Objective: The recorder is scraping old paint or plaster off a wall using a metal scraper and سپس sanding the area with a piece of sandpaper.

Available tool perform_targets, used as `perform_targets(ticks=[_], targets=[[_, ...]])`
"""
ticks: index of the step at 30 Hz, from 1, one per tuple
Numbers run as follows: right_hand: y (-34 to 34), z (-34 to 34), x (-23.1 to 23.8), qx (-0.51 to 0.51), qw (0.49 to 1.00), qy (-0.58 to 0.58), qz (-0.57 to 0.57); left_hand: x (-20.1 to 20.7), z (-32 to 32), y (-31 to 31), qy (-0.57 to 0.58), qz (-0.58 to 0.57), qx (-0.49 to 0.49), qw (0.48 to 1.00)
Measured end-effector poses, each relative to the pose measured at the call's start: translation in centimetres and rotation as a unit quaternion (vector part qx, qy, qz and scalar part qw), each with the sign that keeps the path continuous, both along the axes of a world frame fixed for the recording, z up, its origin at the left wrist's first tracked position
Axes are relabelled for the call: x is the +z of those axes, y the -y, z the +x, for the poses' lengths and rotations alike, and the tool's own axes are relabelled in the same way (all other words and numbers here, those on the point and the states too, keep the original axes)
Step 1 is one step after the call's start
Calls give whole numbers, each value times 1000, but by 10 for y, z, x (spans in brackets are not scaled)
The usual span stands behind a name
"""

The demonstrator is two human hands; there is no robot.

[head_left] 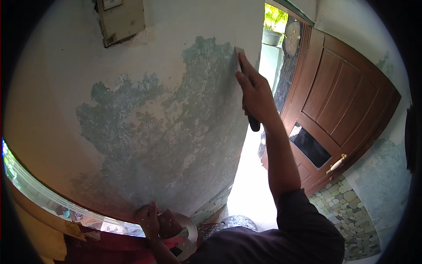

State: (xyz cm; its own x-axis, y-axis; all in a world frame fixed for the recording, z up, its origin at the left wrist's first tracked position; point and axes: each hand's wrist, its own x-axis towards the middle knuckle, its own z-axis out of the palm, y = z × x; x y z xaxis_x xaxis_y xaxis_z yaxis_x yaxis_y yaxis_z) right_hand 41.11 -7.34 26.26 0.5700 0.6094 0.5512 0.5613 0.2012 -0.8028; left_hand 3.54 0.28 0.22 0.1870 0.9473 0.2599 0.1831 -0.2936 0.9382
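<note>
My right hand (258, 94) is raised to the wall, wrapped around the dark handle of a putty knife (254, 122). The knife's thin metal blade (238, 53) points up and meets the wall at the upper right edge of a large bare patch (176, 119). That patch is rough and grey-green, ringed by cream paint with ragged edges. Low down by the wall, my left hand (150, 222) has its fingers curled, thumb up. A reddish-brown object (169, 224) sits right beside it; shadow hides its kind and the exact grip.
An old box (123, 22) is fixed high on the wall. To the right, a brown panelled door (338, 97) with a light handle (337, 163) stands ajar beside a bright doorway. A window (74, 204) and cloth (101, 246) lie lower left. Pebble-patterned cladding (347, 215) covers the lower right wall.
</note>
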Motion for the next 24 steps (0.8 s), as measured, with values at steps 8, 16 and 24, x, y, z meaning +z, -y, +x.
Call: perform_targets(ticks=[8,16,24], targets=[[-4,0,-21,-63,993,98,11,2,4,0,-17,7,1,1000],[18,-6,-29,-3,998,49,-44,6,4,0,5,37,-13,999],[18,-4,-12,-12,998,37,-55,2,-1,-2,-13,40,-4,999]])
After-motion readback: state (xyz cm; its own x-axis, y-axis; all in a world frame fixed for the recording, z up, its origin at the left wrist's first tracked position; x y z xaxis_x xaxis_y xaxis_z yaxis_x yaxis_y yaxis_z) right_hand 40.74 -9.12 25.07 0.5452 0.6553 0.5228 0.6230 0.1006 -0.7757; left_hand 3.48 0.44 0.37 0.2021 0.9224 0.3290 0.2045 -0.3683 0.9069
